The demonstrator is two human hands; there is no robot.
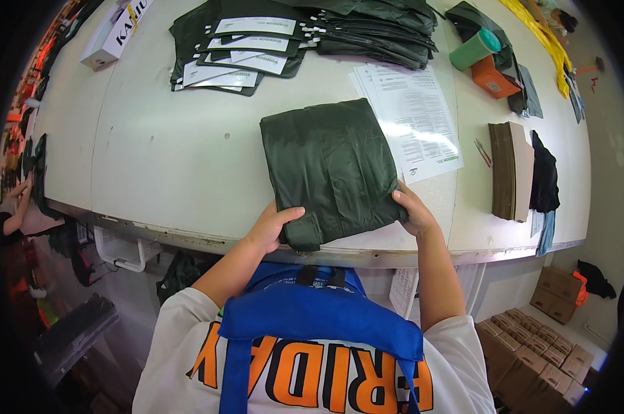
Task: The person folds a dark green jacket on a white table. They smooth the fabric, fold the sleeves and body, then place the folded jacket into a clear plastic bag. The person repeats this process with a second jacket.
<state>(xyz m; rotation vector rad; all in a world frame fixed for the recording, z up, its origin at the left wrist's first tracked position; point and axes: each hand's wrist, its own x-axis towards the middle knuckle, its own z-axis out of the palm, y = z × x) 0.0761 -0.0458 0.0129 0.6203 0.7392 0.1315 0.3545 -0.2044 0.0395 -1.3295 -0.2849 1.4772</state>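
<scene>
A dark green folded garment [329, 165] of thin, slightly shiny fabric lies at the table's near edge, between my hands. My left hand [274, 226] grips its lower left corner, thumb on top beside a small fabric tab [303, 231]. At the lower right corner, my right hand [414, 209] pinches the edge with the thumb above; the fingers beneath are hidden. Just beyond the garment, to the right, several printed white sheets [422, 127] are spread in an overlapping pile.
Dark packages with white labels [250, 45] and a stack of dark folded pieces [374, 34] lie at the far side. To the right are a green cylinder [474, 48], an orange box [494, 77], red-handled snips [483, 153] and a cardboard stack [510, 172]. Cartons [532, 352] stand on the floor.
</scene>
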